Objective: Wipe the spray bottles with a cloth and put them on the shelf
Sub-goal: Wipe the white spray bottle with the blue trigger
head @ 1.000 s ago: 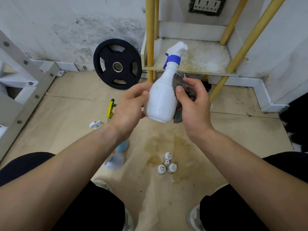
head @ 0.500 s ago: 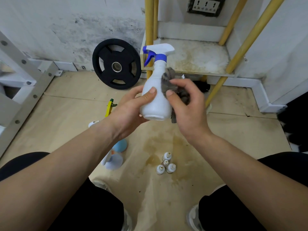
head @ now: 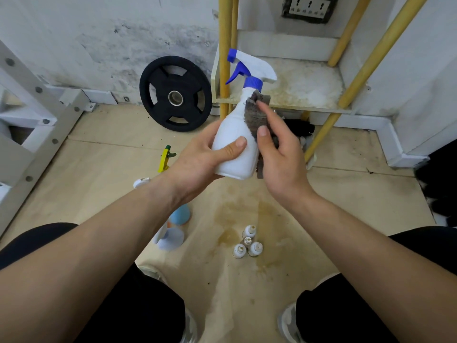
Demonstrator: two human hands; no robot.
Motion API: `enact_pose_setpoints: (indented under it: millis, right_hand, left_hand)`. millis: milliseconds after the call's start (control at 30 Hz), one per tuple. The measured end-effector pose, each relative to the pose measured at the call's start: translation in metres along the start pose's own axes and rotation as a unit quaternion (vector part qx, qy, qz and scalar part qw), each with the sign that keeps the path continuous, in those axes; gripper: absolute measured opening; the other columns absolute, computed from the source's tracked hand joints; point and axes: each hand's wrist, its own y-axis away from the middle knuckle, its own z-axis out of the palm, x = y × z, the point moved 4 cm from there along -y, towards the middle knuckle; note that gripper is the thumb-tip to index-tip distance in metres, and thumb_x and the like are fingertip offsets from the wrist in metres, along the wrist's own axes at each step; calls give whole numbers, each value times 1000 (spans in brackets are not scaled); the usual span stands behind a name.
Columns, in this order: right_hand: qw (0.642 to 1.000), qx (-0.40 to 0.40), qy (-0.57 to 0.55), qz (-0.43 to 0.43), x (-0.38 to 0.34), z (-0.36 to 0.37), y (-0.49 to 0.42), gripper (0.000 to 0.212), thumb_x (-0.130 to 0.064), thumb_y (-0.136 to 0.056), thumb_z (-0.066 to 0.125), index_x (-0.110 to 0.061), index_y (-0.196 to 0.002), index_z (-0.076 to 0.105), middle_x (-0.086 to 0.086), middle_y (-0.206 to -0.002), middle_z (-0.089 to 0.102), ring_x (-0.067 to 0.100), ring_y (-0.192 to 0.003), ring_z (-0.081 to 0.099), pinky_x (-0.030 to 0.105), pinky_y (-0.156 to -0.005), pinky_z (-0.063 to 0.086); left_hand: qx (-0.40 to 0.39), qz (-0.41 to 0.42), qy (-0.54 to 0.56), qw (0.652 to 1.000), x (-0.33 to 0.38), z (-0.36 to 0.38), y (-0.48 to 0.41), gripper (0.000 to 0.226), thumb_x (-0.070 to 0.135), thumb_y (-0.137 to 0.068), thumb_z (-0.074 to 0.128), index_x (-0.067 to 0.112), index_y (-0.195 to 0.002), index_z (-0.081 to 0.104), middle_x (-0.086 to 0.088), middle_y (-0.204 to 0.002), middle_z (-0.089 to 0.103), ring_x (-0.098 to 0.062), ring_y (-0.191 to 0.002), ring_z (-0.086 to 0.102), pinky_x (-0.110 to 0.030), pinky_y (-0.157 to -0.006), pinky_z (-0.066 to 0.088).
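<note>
While the left hand [head: 197,159] grips the lower body of the white spray bottle [head: 233,144], thumb across the front and fingers curled behind, the right hand [head: 279,154] pinches a grey cloth [head: 254,112] against the bottle's right side. Its thumb lies on the front of the cloth and one finger reaches up along it toward the bottle's neck.

The bottle sits at the centre of the frame, held off the floor and leaning slightly to the right. Its blue collar, trigger and nozzle tip are at the top, and the nozzle points to the upper left. In the picture its head overlaps the front edge of the shelf [head: 304,87], a stained pale board in the upper right of centre, framed by yellow poles [head: 224,45].

To the left of the shelf a black weight plate [head: 175,97] leans against the marked wall. A wall socket [head: 309,7] shows at the top edge, and a white metal frame [head: 37,115] with bolt heads fills the left side.

On the tan floor, four small white bottles [head: 247,246] stand clustered at lower centre. Left of them, partly hidden by the left forearm, are a yellow spray bottle [head: 165,159], a blue bottle [head: 180,215] and a pale bottle [head: 170,240].
</note>
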Motion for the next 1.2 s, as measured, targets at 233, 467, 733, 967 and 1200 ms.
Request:
enact_pose_setpoints:
  millis: [233, 467, 733, 967, 1200]
  right_hand:
    - [994, -40, 82, -56, 7, 21, 36, 52, -25, -104, 44, -23, -155, 36, 10, -141, 59, 36, -113, 64, 50, -100, 53]
    - [998, 8, 46, -49, -5, -1, 5, 48, -17, -104, 46, -17, -152, 43, -1, -143, 57, 10, -134, 52, 42, -114, 42]
    - [987, 116, 58, -91, -13, -20, -14, 28, -14, -93, 64, -22, -120, 60, 1, -123, 64, 14, -114, 62, 35, -98, 51]
    - [991, 103, 43, -75, -9, -12, -2, 13, -20, -96, 63, -29, -106, 62, -2, -105, 67, 8, -102, 63, 28, -89, 52]
    - [998, 53, -46, 6, 2, -4, 6, 20, -20, -99, 56, -39, -105, 55, -15, -102, 65, 5, -96, 64, 26, -85, 53]
  left_hand:
    - [61, 37, 15, 997, 8, -9, -2, 39, 23, -101, 59, 0, -133, 53, -17, -114, 69, -29, -100, 68, -40, -79, 57]
    - [41, 43, -98, 993, 10, 2, 2, 66, 26, -83, 81, 15, -140, 49, -10, -130, 65, -24, -119, 65, -41, -87, 59]
    - [29, 100, -279, 955, 7, 16, 8, 66, 28, -82, 84, 24, -139, 50, 7, -121, 63, -4, -107, 61, -14, -85, 50]
    - [91, 108, -248, 958, 8, 8, 5, 67, 23, -78, 85, 13, -136, 54, 6, -118, 65, 7, -100, 61, -10, -80, 48]
    - [56, 89, -223, 969, 14, 4, 7, 65, 27, -82, 84, 19, -139, 53, 6, -123, 66, -3, -110, 64, -15, -82, 51]
